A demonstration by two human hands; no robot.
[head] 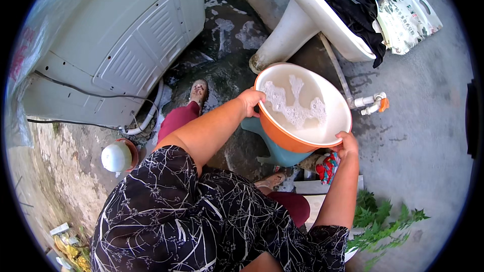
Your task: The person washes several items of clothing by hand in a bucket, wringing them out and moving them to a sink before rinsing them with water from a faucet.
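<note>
An orange basin with a white inside [304, 106] holds cloudy water with patches of foam. My left hand [252, 102] grips its left rim, thumb on top. On the lower right rim, my right hand [345, 144] has hold of the edge, its fingers partly hidden beneath. Below the basin is a blue-green plastic stool [278, 151], mostly covered by it; whether the two touch cannot be told. The basin is tilted a little, with water gathered away from its near side. A red patterned cloth [327, 168] lies below, near my right hand.
A white pedestal sink [332, 26] with dark clothes [349, 3] stands beyond the basin. At right, a wall pipe with an orange-handled tap [383, 104] juts out. A washing machine [124, 41] with hoses stands left. The floor [230, 64] is wet and foamy; a leafy plant [382, 221] is lower right.
</note>
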